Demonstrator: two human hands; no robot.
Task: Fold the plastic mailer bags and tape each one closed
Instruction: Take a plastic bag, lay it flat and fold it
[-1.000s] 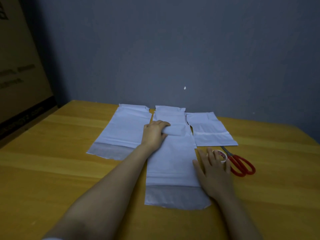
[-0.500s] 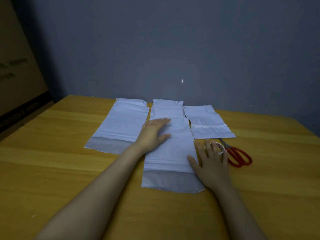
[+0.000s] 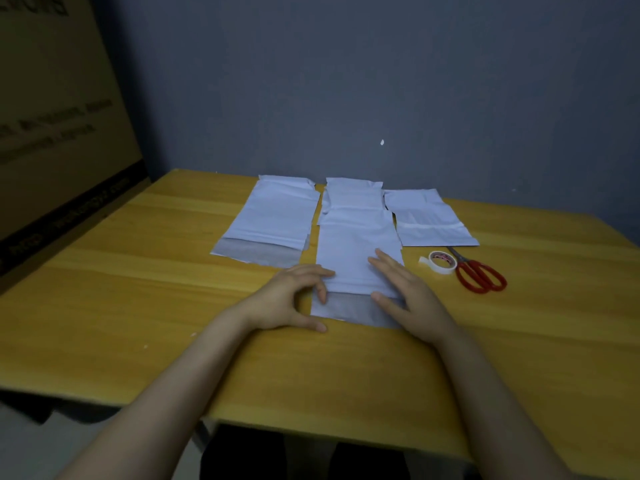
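1. Lying flat in the middle of the yellow wooden table, the long white plastic mailer bag has its grey translucent flap strip at the near end, between both hands. Nothing on it looks folded or taped yet.
2. The left hand sits at the near left corner, fingers curled against the bag's edge and thumb on the wood. Whether it has actually pinched the film I cannot tell. If it catches only the top layer, the fold would likely run crooked.
3. The right hand lies flat with straight fingers on the bag's near right side, gripping nothing. Slick plastic on smooth wood could slide under so light a press once the other side lifts.
4. A wide white mailer bag lies just beside it on the left and a shorter white mailer bag on the right. A dragged fold might nudge either.
5. The white roll of tape and red-handled scissors lie apart to the right. Letting go to reach them would probably let springy film reopen.
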